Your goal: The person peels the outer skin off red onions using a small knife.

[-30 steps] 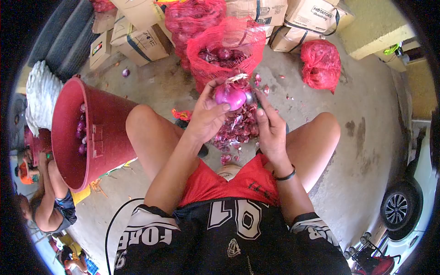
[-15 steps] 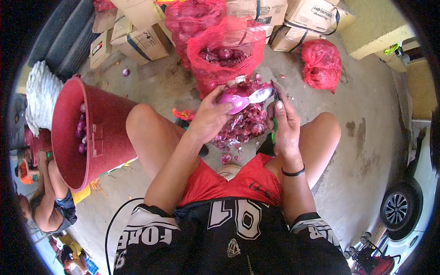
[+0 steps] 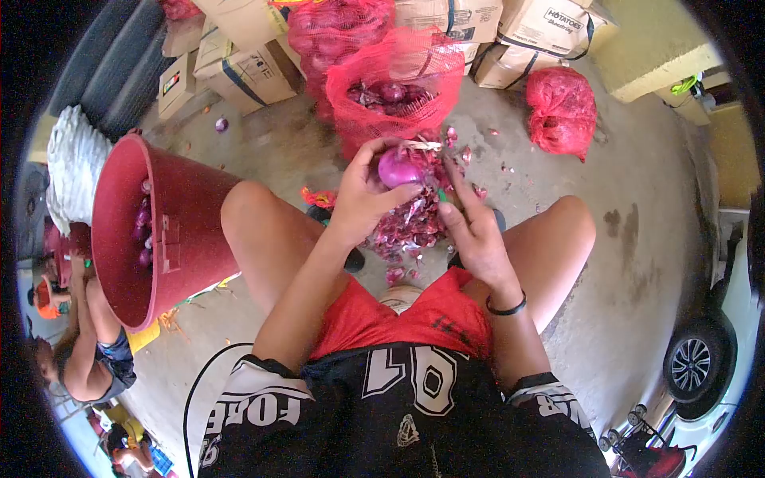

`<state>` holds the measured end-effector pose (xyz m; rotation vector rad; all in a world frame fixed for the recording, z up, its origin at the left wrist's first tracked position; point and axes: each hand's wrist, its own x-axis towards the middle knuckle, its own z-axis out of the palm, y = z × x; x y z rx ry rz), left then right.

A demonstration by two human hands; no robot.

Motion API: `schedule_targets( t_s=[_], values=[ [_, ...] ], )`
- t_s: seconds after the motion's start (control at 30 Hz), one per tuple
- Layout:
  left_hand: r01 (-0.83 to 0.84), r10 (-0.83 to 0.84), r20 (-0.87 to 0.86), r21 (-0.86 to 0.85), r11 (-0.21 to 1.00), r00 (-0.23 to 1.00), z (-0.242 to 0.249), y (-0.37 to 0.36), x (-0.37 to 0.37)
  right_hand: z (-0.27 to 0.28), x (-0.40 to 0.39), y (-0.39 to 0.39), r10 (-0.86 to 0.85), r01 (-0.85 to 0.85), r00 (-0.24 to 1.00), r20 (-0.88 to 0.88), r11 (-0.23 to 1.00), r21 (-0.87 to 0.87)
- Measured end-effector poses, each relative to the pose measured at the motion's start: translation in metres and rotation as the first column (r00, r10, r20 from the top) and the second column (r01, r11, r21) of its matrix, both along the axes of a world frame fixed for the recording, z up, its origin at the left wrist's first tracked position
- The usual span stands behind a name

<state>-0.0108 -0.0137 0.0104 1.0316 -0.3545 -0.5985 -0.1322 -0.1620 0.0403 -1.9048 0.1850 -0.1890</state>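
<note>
My left hand (image 3: 360,201) is closed around a purple-red onion (image 3: 398,169), with the thumb along its near side and a pale stem end pointing away. Just right of it, my right hand (image 3: 481,241) grips a green-handled knife (image 3: 442,194); fingers cover most of the handle and the blade is hard to make out. The knife and onion are apart. Below both hands, a heap of onion skins (image 3: 414,227) covers the floor between my feet. Beyond the hands stands an open red mesh sack (image 3: 390,119) with onions inside.
A large red tub (image 3: 191,231) holding onions leans at my left. Another full mesh sack (image 3: 319,40) and cardboard boxes (image 3: 247,76) stand at the back. A red mesh bag (image 3: 560,111) lies at right, near a car wheel (image 3: 692,365). Another person (image 3: 92,342) sits at far left.
The onion has turned in my left hand and moved slightly left. My right hand has lowered and tilted toward the left, drawing away from the onion. The pale strip between the hands no longer shows.
</note>
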Motion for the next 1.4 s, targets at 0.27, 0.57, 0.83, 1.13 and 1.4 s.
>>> schedule_targets(
  t_s=[0.27,0.57,0.83,1.13,1.4],
  values=[
    [-0.108,0.035,0.339,0.201,0.974,0.940,-0.004,0.002,0.005,0.003,0.004,0.010,-0.002,0.008,0.998,0.060,0.995,-0.096],
    [-0.119,0.058,0.377,0.139,0.983,0.924,-0.009,0.000,0.005,-0.004,0.009,0.015,-0.108,0.102,0.993,0.045,0.988,0.117],
    [0.052,-0.067,-0.081,-0.172,0.984,0.994,-0.002,0.001,0.001,-0.013,0.008,0.011,-0.254,0.237,0.962,0.095,0.958,0.163],
    [0.093,-0.203,-0.345,-0.310,0.946,0.917,-0.004,0.000,0.002,-0.009,0.008,0.010,-0.262,0.257,0.952,0.160,0.965,0.053],
    [-0.047,0.001,-0.348,-0.124,0.991,0.937,-0.003,-0.006,-0.002,-0.018,0.002,0.011,-0.050,0.083,0.996,-0.071,0.799,0.595]
  ],
)
